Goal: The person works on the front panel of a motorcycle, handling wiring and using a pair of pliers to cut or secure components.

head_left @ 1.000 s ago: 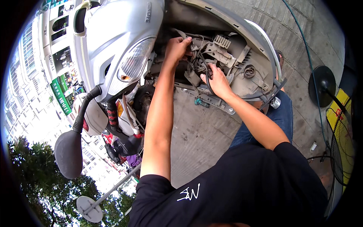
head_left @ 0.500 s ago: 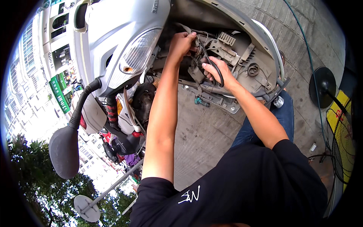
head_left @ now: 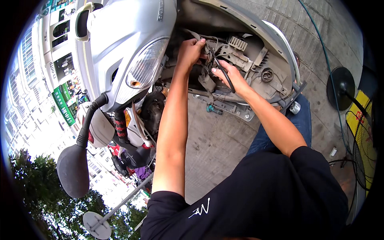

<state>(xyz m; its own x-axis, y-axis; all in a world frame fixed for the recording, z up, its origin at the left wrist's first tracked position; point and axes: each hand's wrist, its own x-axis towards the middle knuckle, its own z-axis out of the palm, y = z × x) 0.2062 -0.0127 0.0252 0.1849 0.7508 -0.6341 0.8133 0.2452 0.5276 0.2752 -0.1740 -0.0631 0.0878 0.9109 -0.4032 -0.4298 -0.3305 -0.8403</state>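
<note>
The scooter's opened front body (head_left: 276,82) lies before me, its dusty inside exposed. My left hand (head_left: 191,52) reaches in beside the headlight (head_left: 147,64), thumb and fingers pinched on the wires (head_left: 209,58) of a loose bundle. My right hand (head_left: 230,76) is closed around black-handled pliers (head_left: 227,78), whose jaws point up toward those wires near my left fingers. Exactly where the jaws touch is too small to tell. Below the bundle hangs a dusty boxy part (head_left: 207,83). A grey finned part (head_left: 237,43) sits to the right of the wires.
A black mirror (head_left: 74,170) sticks out at the left. Under the scooter's edge a teal tool (head_left: 214,109) lies on the paving. A round black stand base (head_left: 341,90), a long hose (head_left: 326,52) and a fan grille (head_left: 364,156) are at the right.
The pliers' handles, spread apart before, now look squeezed together in my right hand. My left hand stays at the wires. The whole view has shifted slightly.
</note>
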